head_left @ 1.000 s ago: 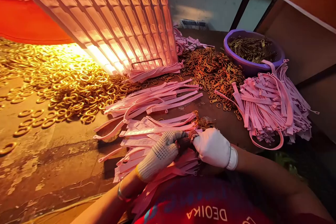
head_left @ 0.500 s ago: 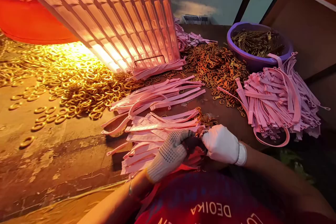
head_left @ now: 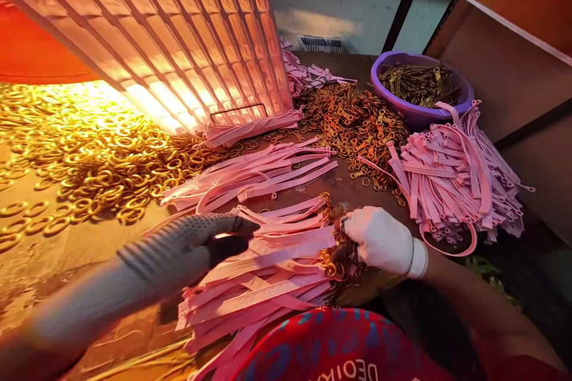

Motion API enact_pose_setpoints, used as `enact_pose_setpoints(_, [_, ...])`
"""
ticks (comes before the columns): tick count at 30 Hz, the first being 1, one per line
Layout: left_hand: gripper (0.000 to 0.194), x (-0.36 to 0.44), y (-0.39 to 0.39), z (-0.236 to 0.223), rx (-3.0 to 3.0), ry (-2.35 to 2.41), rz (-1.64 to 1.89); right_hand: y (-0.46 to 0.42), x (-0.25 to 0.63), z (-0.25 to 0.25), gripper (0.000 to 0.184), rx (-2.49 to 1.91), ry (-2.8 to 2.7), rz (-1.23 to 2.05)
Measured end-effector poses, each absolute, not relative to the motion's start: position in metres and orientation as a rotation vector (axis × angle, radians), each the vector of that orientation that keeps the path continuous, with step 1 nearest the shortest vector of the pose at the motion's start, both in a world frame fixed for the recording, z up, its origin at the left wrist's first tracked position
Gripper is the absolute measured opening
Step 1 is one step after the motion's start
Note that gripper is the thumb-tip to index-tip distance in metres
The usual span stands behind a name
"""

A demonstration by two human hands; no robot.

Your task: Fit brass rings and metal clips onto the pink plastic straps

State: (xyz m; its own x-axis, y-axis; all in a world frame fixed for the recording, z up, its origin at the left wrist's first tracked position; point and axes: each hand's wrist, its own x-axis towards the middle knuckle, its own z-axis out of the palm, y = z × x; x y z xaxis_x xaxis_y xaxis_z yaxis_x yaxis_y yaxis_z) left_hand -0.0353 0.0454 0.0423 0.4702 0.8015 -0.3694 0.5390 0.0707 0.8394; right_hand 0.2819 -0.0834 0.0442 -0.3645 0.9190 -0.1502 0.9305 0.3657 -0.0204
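Observation:
My left hand [head_left: 192,244], in a grey dotted glove with dark fingertips, hovers over the left side of a pile of pink straps [head_left: 259,280]. Its thumb and fingers are apart, and I see nothing held between them. My right hand [head_left: 379,238], in a white glove, is closed at the right end of this pile. Its fingers grip dark brass-coloured metal links [head_left: 346,247], partly hidden by the glove. A pink strap end reaches up to these links. More brass rings [head_left: 333,265] hang at the strap ends below.
Loose gold rings [head_left: 111,166] spread over the left of the table. Behind lie more pink straps [head_left: 250,172] and a heap of brass links [head_left: 353,125]. A purple basin [head_left: 420,113] holds metal pieces. Another strap pile [head_left: 451,178] is at right. A ribbed translucent panel [head_left: 179,41] leans behind.
My left hand has come away from my right hand and moved left, its fingers parting. My right hand stays closed at the strap ends. The view has shifted slightly to the right.

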Motion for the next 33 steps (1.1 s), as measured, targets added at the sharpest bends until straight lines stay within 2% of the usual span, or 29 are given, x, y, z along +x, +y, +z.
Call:
enact_pose_setpoints(4, [0.022, -0.011, 0.034, 0.012, 1.224, 1.191, 0.389, -0.028, 0.316, 0.027, 0.021, 1.824, 2.42, -0.093])
enact_pose_setpoints(6, [0.027, 0.008, 0.03, 0.006, 0.885, 1.132, 0.428, 0.013, 0.342, 0.018, 0.02, 2.024, 2.179, 0.051])
enact_pose_setpoints(10, [0.043, 0.038, 0.032, 0.005, 0.462, 0.93, 0.367, 0.078, 0.382, -0.004, 0.022, 2.146, 1.966, 0.176])
enact_pose_setpoints(13, [0.051, 0.045, 0.033, 0.003, 0.386, 0.75, 0.306, 0.096, 0.398, -0.018, 0.02, 2.155, 1.957, 0.203])
enact_pose_setpoints(16, [0.047, 0.046, 0.029, -0.002, 0.448, 0.729, 0.334, 0.099, 0.41, -0.023, 0.016, 2.169, 2.0, 0.164])
enact_pose_setpoints(20, [0.041, 0.048, 0.022, -0.002, 0.598, 0.777, 0.37, 0.087, 0.402, -0.02, 0.027, 2.28, 2.085, 0.132])
enact_pose_setpoints(22, [0.033, 0.049, 0.018, 0.001, 0.697, 0.808, 0.386, 0.069, 0.379, -0.017, 0.036, 2.302, 2.206, 0.062])
enact_pose_setpoints(25, [0.028, 0.049, 0.012, 0.005, 0.843, 0.865, 0.422, 0.026, 0.33, -0.01, 0.048, 2.187, 2.545, -0.222])
enact_pose_setpoints(27, [0.033, 0.047, 0.008, 0.006, 0.894, 0.879, 0.437, -0.003, 0.296, -0.003, 0.048, 2.091, 2.852, -0.581])
enact_pose_setpoints(31, [0.053, 0.044, 0.003, 0.004, 0.906, 0.743, 0.406, -0.038, 0.253, 0.011, 0.048, 1.884, 3.082, -0.794])
enact_pose_setpoints(33, [0.056, 0.044, 0.0, 0.003, 0.884, 0.63, 0.392, -0.045, 0.243, 0.013, 0.05, 1.733, 3.188, -0.852])
